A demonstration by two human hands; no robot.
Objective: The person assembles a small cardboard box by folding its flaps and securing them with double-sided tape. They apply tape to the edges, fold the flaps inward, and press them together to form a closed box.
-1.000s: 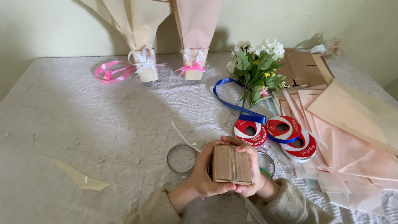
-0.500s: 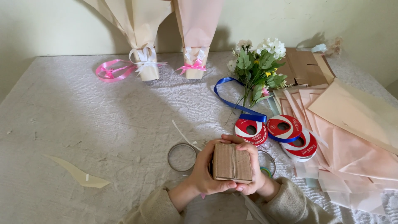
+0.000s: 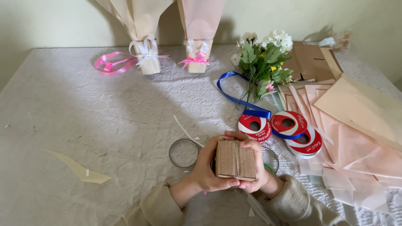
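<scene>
Head view, single frame, catalogued front to back.

A small brown cardboard box (image 3: 235,160) is held low in the middle of the frame, just above the near edge of a table covered in a white textured cloth (image 3: 83,117). The box is clasped from both sides: the left hand (image 3: 209,167) is wrapped round its left face, with the thumb along the lower edge; the right hand (image 3: 257,165) is pressed against its right face, with fingers curled over the top. Both hands are closed on the box, and cream sleeves (image 3: 293,205) are seen at the wrists.

Just left of the hands a clear ring-shaped tape roll (image 3: 183,153) lies flat on the cloth. A second clear ring (image 3: 272,161) is partly hidden behind the right hand.

Just beyond the box three red-and-white ribbon spools (image 3: 289,125) are grouped, touching one another. A blue ribbon (image 3: 234,94) is looped from them toward a bunch of white flowers with green leaves (image 3: 266,58).

To the right, sheets of peach wrapping paper (image 3: 360,125) are stacked and fanned; flat brown cardboard (image 3: 312,62) lies behind them.

At the far edge two paper-wrapped bouquets are leaned against the wall: one tied with a white bow (image 3: 144,48), one with a pink bow (image 3: 194,58). A loose pink ribbon (image 3: 111,65) lies left of them.

A cream paper offcut (image 3: 81,169) lies at the near left, well apart from the hands.
</scene>
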